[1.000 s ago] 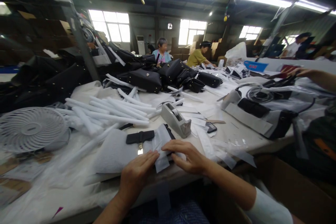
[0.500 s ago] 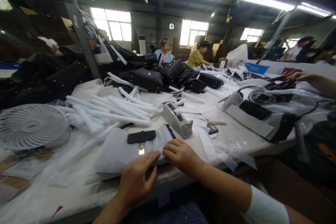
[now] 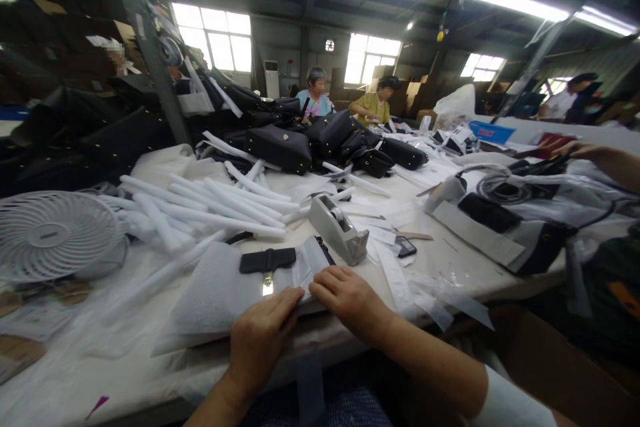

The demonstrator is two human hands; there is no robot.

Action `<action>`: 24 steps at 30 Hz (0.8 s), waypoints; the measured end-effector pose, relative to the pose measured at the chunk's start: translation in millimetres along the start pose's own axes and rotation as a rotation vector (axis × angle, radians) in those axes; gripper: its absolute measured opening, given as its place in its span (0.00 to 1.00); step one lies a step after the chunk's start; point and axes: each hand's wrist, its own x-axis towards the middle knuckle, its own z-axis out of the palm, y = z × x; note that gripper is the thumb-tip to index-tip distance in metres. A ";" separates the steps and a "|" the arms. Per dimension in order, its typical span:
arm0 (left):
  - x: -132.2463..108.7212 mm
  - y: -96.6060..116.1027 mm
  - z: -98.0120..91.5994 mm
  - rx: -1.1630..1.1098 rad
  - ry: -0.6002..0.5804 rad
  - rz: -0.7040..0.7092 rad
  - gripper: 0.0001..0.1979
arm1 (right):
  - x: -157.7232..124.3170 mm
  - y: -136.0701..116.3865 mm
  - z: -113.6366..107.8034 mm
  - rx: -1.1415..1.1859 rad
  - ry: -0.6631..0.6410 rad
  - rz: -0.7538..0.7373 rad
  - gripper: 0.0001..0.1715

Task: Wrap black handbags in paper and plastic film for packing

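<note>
A handbag [image 3: 267,261] lies on the table in front of me, wrapped in a thin white sheet [image 3: 210,290]. Its black strap flap and gold clasp show through an opening in the wrap. At the bag's near edge, my left hand [image 3: 263,327] is closed with its fingertips pressed on the wrapping, the thumb largely out of sight. Right beside it, my right hand [image 3: 350,300] curls its fingers over the bag's right end, gripping the edge. A grey tape dispenser [image 3: 340,230] stands just behind my right hand. The bag's underside is hidden.
White foam-like rolls [image 3: 220,203] lie heaped behind the bag. A white fan [image 3: 55,237] stands at left. Black handbags [image 3: 280,147] pile up at the back. At right, another partly wrapped bag [image 3: 480,230] lies near a co-worker's hand [image 3: 595,152]. Clear tape strips [image 3: 450,303] hang over the front edge.
My left thumb has drawn in toward the fingers, and the gap between them has closed. My right hand keeps its place on the bag. The view has shifted slightly.
</note>
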 end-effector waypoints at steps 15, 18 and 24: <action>0.7 3.7 -2.3 0.105 0.059 0.213 0.22 | -3.5 2.8 7.5 -0.031 -0.023 -0.041 0.08; 2.9 5.2 -3.8 0.110 0.081 0.237 0.23 | -13.3 8.0 4.8 0.065 0.003 -0.091 0.09; -9.9 -5.4 4.3 0.142 0.033 0.307 0.19 | -31.5 -0.9 17.7 0.093 0.174 0.000 0.14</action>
